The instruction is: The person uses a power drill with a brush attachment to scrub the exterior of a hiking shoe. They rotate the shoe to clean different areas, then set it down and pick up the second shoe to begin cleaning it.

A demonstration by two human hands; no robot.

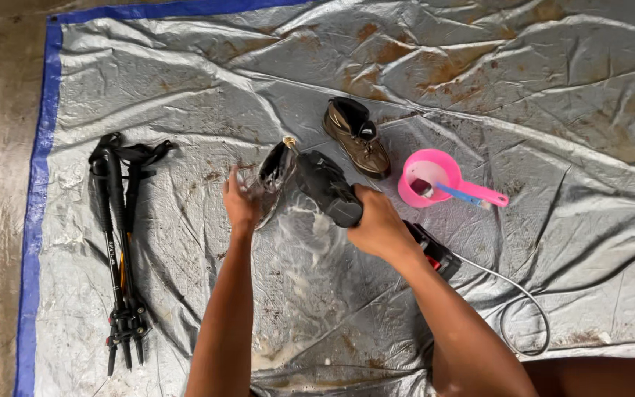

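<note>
I'm gripping wet, slick brown leather boot w/ left hand clamped round it; right hand clamped on heavy black spray gun body.

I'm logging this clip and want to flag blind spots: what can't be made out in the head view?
- Boot in the left hand: mostly hidden by the hand and the sprayer.
- Sprayer grip: covered by the right hand.
- Hose: cut off behind the right arm.
- Pink cup: contents too small to tell beyond a blue-handled brush.

left hand grips wet boot; right hand holds black sprayer against it, over tarp.
</note>
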